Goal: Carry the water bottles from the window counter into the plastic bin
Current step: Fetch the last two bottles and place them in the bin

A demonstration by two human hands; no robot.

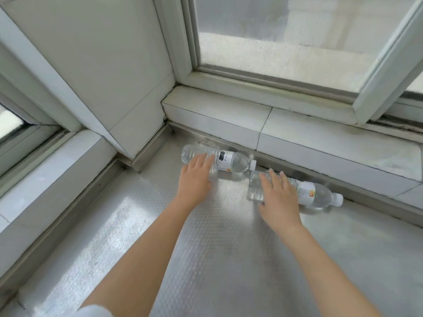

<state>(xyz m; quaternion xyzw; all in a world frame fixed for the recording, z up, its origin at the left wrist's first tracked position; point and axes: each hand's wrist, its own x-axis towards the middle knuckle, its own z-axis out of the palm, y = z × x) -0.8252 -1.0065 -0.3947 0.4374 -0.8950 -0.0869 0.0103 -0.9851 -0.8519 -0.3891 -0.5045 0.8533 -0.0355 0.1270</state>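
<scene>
Two clear water bottles lie on their sides on the patterned metal counter, caps pointing right, close to the tiled window ledge. The left bottle has a white label with a dark mark. My left hand lies over its bottom end, fingers spread and not wrapped around it. The right bottle has a white label with an orange patch. My right hand rests flat on its bottom half, fingers apart. The plastic bin is not in view.
A tiled ledge runs behind the bottles under the window. A tiled pillar fills the back left corner, with a second ledge along the left side.
</scene>
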